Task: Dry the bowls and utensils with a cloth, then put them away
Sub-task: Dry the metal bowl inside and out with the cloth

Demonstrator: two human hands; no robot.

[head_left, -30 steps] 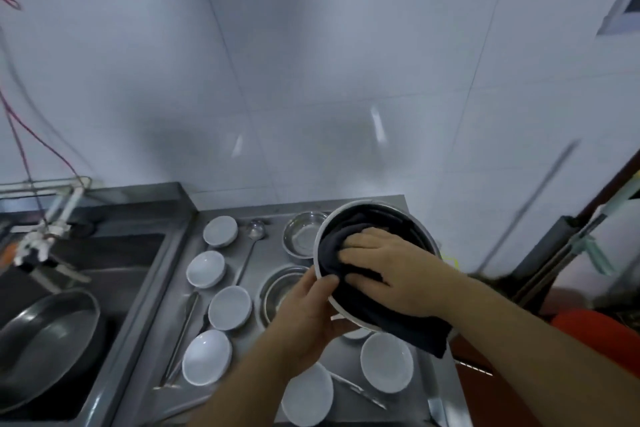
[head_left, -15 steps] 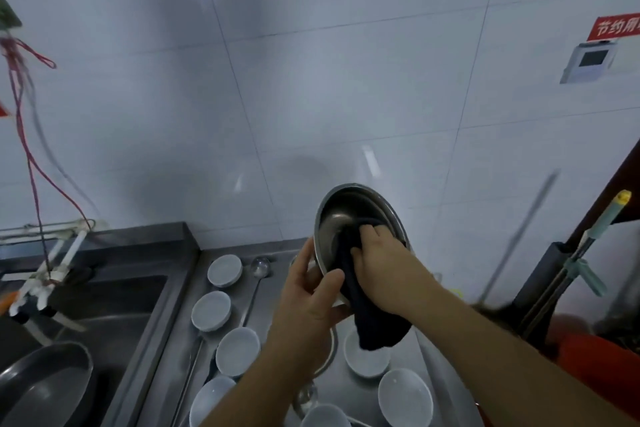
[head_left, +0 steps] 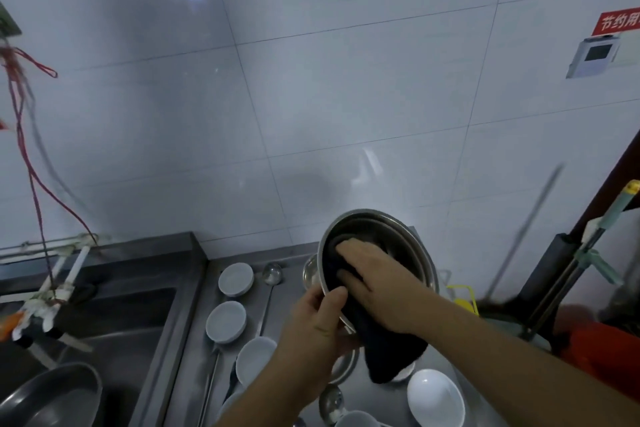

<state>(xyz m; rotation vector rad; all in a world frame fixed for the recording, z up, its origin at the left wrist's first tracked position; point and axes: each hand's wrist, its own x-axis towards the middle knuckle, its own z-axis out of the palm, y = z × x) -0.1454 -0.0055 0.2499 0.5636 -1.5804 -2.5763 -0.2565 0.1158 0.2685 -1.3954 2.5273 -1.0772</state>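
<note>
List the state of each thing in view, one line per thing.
Metal bowl: held up, tilted, being wiped inside.
Cloth: pressed into the bowl, its end hanging below.
Left hand: grips the bowl's rim.
Right hand: presses the cloth.
White bowls: upright on the counter.

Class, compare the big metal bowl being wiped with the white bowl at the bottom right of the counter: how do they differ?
1. The metal bowl is grey steel; the white bowl looks ceramic.
2. The metal bowl is tilted, gripped by the left hand; the white bowl rests upright on the counter.
3. The right hand presses a dark cloth inside the metal bowl; the white bowl is untouched.
Both are round.
</note>
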